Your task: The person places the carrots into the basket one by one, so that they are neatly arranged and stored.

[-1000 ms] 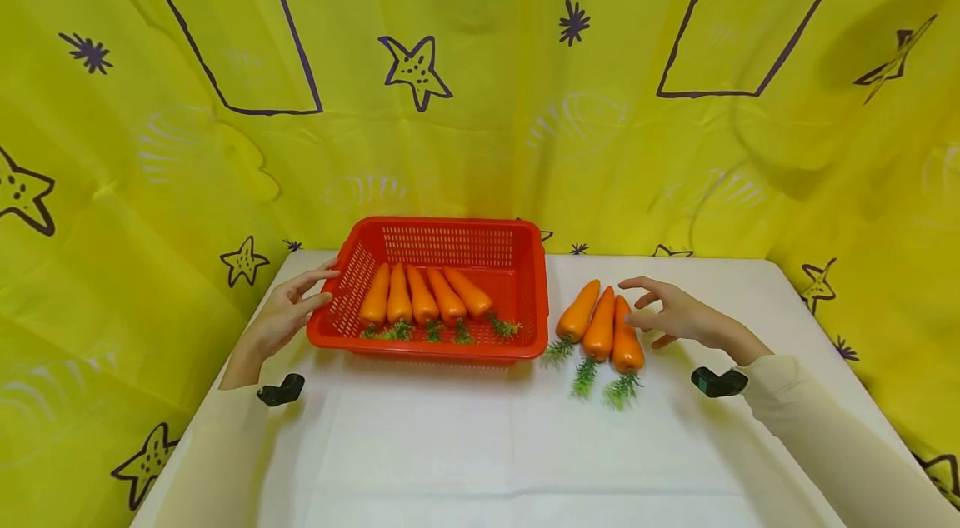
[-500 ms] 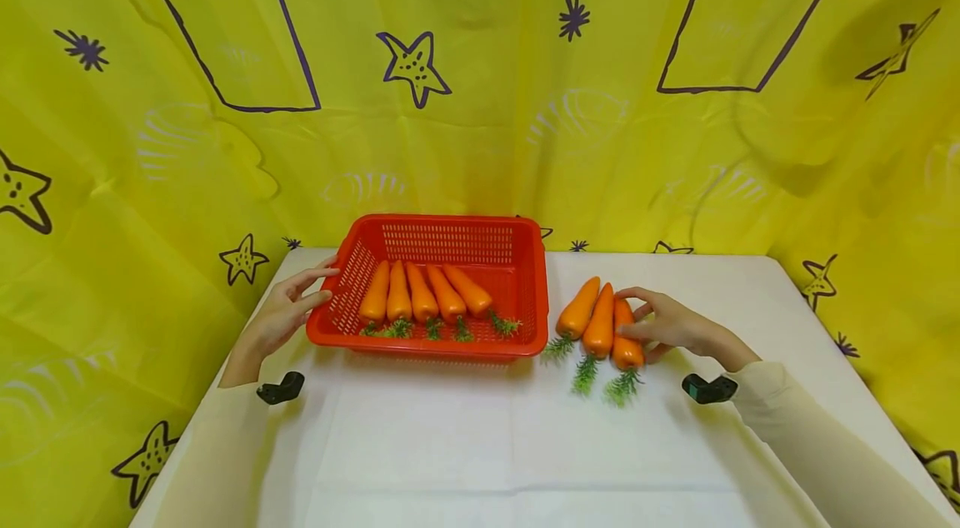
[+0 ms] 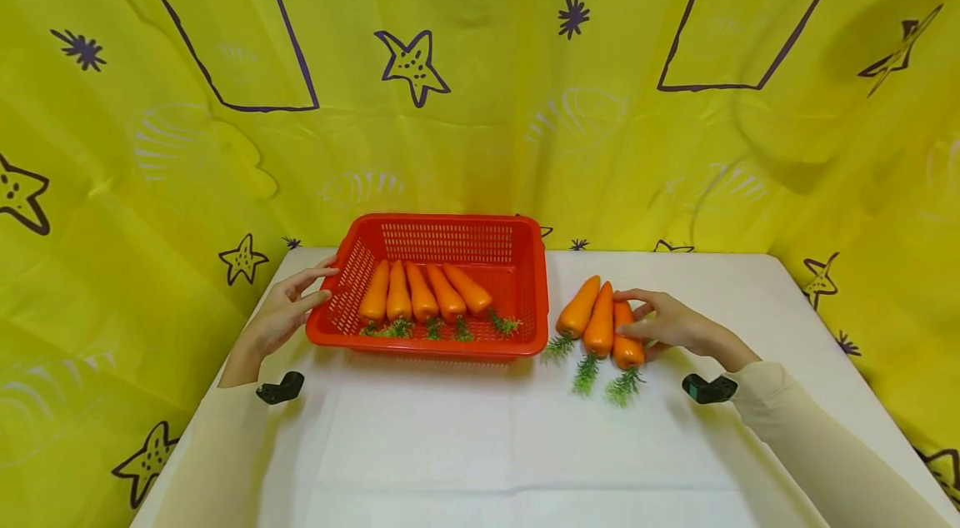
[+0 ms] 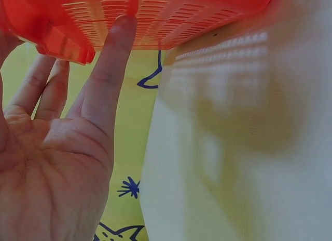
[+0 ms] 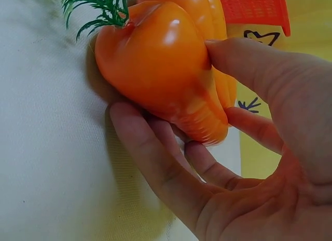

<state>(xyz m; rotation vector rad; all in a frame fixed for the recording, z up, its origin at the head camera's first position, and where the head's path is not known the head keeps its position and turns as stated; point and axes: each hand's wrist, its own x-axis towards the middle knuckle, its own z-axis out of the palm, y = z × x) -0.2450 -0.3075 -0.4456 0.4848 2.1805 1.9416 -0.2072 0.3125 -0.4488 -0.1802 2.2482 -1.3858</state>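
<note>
My right hand [image 3: 667,324] is around the rightmost of three orange carrots on the white table, still lying beside its neighbours. In the right wrist view, this carrot [image 5: 155,54] has thumb on one side and fingers curled along the other; its green leafy top [image 5: 98,12] is outside the grip. The middle carrot [image 3: 598,328] and the left carrot [image 3: 579,310] lie next to it, tops toward me. My left hand [image 3: 281,316] rests at the left side of a red plastic basket [image 3: 427,347], its nearly straight fingers touching the rim and slotted wall [image 4: 176,17].
Inside the basket several carrots [image 3: 422,295] lie in a row along its left and middle, leafy tops toward me. Behind the white table [image 3: 450,436] hangs a yellow curtain [image 3: 480,145] with starfish drawings, and it also lines both sides.
My right hand has moved left onto the rightmost carrot and its fingers have closed around it. The left hand and basket have stayed in place.
</note>
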